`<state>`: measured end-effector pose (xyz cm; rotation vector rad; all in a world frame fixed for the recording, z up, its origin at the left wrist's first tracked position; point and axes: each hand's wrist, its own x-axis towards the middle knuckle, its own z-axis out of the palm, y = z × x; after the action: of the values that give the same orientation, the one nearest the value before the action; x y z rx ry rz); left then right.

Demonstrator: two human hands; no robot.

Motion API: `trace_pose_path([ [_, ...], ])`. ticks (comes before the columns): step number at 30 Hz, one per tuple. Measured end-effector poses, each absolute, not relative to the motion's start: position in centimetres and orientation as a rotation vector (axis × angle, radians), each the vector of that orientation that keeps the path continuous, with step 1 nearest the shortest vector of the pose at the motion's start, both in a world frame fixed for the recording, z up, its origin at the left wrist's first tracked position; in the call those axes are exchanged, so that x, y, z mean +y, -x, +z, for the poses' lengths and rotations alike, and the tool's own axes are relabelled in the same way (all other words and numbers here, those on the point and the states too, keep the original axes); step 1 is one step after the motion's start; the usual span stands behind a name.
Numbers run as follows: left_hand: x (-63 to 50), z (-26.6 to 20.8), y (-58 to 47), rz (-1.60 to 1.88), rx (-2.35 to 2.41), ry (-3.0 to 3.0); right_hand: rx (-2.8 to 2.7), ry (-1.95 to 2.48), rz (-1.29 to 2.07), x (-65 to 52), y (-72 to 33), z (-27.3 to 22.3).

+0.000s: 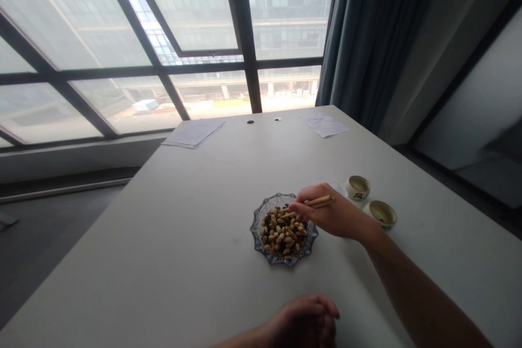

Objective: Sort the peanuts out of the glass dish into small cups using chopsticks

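A scalloped glass bowl [258,239] holds a heap of pale, shelled-looking nuts [285,239] mixed with small dark pieces. My right hand [322,209] reaches over the bowl's right rim, its fingers closed around wooden chopsticks [320,202]. Their tips are down among the nuts at the back of the heap; whether they pinch a piece, I cannot tell. Close to the table's near side, my left hand [305,319] is loosely curled, with nothing visible in it. It is apart from the bowl, and its lower part leaves the picture.
Two small cream cups [359,187] with dark markings stand right of my right hand, one partly behind my wrist. Paper sheets [193,134] lie at the far left of the white table [183,228], more paper [326,124] at the far right. Windows and a dark curtain [367,38] rise behind.
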<state>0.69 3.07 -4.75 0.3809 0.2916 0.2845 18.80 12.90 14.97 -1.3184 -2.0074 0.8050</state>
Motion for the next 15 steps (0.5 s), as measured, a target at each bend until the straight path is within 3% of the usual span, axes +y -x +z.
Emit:
trace_pose_path([
  [15,3.0,-4.2,-0.5,0.279,0.300,-0.352,-1.707,1.512,0.771,10.5,-22.2,18.3],
])
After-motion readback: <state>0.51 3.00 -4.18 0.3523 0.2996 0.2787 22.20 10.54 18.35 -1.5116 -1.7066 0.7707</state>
